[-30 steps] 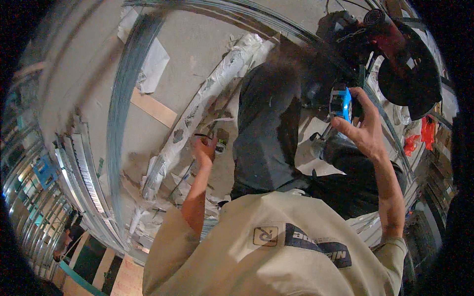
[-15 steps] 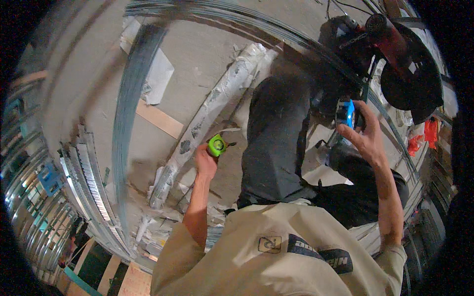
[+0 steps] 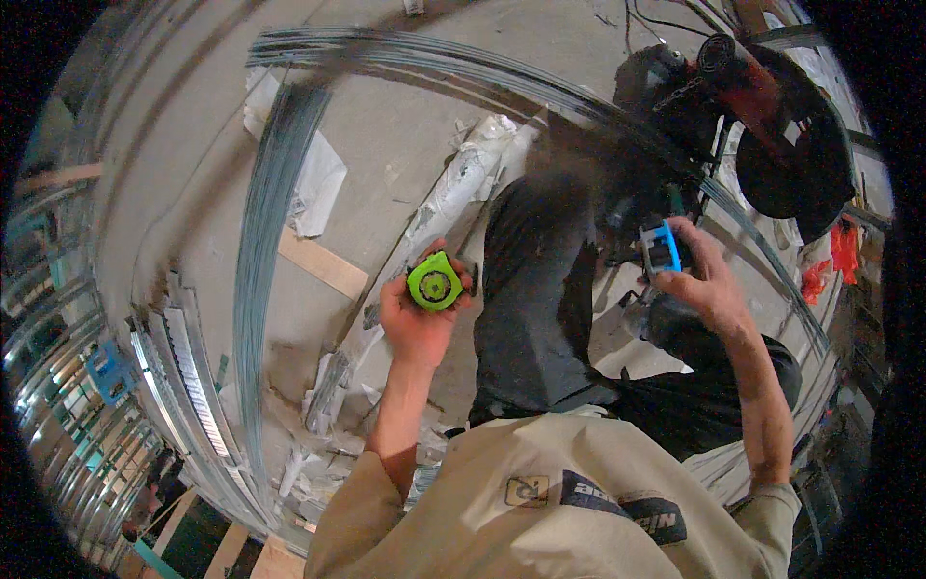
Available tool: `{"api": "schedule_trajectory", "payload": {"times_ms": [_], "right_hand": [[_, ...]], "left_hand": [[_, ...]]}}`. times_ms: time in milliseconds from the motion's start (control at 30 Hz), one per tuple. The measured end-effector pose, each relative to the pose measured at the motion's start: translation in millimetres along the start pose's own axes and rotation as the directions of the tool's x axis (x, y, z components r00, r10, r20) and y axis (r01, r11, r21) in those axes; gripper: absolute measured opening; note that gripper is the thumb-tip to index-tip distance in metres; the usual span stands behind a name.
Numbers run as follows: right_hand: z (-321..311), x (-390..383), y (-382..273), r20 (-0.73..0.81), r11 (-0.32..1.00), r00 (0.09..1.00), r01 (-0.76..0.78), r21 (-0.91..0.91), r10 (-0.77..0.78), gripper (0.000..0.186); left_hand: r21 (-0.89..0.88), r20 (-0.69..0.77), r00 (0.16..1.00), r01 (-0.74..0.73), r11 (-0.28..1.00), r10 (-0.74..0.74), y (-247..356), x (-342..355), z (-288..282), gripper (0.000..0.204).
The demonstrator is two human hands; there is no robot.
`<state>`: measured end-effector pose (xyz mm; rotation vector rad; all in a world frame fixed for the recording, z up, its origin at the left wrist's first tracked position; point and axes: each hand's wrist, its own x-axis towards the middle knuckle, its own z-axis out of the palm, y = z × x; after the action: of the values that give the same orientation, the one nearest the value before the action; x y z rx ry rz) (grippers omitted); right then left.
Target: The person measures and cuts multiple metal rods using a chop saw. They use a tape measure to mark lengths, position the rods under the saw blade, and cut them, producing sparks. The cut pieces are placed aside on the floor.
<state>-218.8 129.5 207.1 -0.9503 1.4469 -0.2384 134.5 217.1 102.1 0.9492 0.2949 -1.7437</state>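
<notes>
Since the left hand [image 3: 415, 323] has brought the green tape measure [image 3: 435, 281] up, its round face shows plainly, cupped in curled fingers. The right hand [image 3: 712, 289] grips a blue-and-dark tool [image 3: 663, 249] between thumb and fingers, so neither hand is free. A dark-trousered leg [image 3: 533, 299] stands between them; a wrapped bundle [image 3: 453, 193], metal strips [image 3: 270, 222] and a flat board [image 3: 323, 265] clutter the floor [image 3: 376, 164] on the left.

The left hand [image 3: 417, 323] rose and turned palm-up. The green tape measure [image 3: 434, 281] in it, half hidden a second earlier, came into full view.
</notes>
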Motion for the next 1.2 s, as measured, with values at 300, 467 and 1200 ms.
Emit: {"api": "schedule_trajectory", "payload": {"times_ms": [300,467,1200], "right_hand": [[17,-4,2,0.424,0.834,0.905,-0.208,0.511,-0.033,0.073],[21,-10,2,0.551,0.830,0.825,-0.217,0.514,-0.126,0.059],[-42,-3,35,0.099,0.780,0.990,0.019,0.625,-0.104,0.076]], "left_hand": [[0.752,0.283,0.956,-0.272,0.600,0.080,-16,-11,67,0.051],[0.812,0.557,0.831,-0.541,0.217,-0.013,-27,-11,95,0.040],[0.927,0.352,0.935,-0.340,-0.159,0.054,61,-21,101,0.027]]}}
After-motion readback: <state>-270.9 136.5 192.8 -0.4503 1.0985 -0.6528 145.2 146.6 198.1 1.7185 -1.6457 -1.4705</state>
